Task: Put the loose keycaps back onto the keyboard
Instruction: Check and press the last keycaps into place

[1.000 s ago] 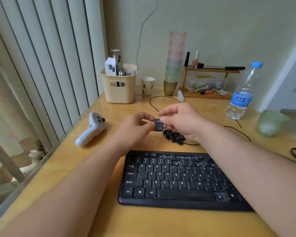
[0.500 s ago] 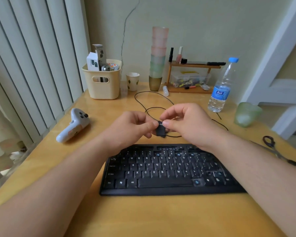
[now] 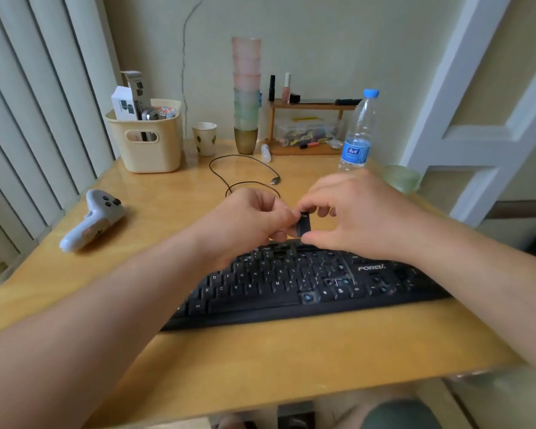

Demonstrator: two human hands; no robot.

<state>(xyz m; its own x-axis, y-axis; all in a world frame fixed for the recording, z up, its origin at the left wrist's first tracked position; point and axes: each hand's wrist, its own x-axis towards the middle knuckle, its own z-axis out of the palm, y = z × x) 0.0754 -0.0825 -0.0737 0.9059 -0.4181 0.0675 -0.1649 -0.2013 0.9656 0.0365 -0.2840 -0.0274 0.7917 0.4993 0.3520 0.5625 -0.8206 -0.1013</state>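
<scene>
Left hand (image 3: 245, 221): pinching keycap (image 3: 304, 226) from left.
Right hand (image 3: 353, 215): pinching same keycap, top and bottom.
Keycap: held above keyboard (image 3: 307, 286) back edge.
Risk: likely slip, or crooked seating over open socket.
Nearby: cable (image 3: 245, 171), bottle (image 3: 358, 134), controller (image 3: 95, 218) on table (image 3: 291, 360); well apart.

Bare surface (image 3: 291, 360) sat in front of the keyboard (image 3: 291, 292); cable (image 3: 245, 171), bottle (image 3: 358, 134) and controller (image 3: 93, 219) crowded behind.
</scene>
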